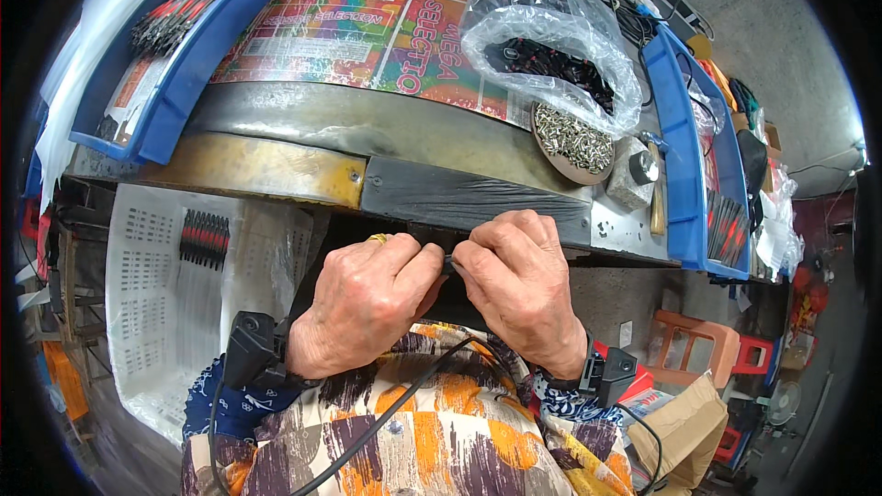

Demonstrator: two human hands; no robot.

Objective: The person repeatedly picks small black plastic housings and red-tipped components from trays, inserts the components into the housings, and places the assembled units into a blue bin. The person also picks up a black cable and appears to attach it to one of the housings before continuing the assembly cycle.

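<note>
My left hand point(367, 298), with a ring on one finger, is closed in a pinch just below the front edge of the workbench. Right beside it, my right hand point(519, 280) is closed too, thumb and fingers pressed together. Between the fingertips of both a small dark thing point(447, 263) shows, mostly covered, so its kind cannot be made out. Beyond my right hand, a round bowl point(537, 158) of small silvery metal pieces point(574, 138) stands on the bench. Behind it lies a clear plastic bag point(524, 23), open toward me, with black parts point(560, 66) inside.
Blue bins point(197, 60) with black and red pieces flank the bench; another blue bin point(684, 165) is at right. A white basket point(138, 257) at lower left holds a row of black-and-red pieces point(204, 239). A grey block point(627, 174) sits near the bowl. Printed sheeting point(358, 18) covers the bench.
</note>
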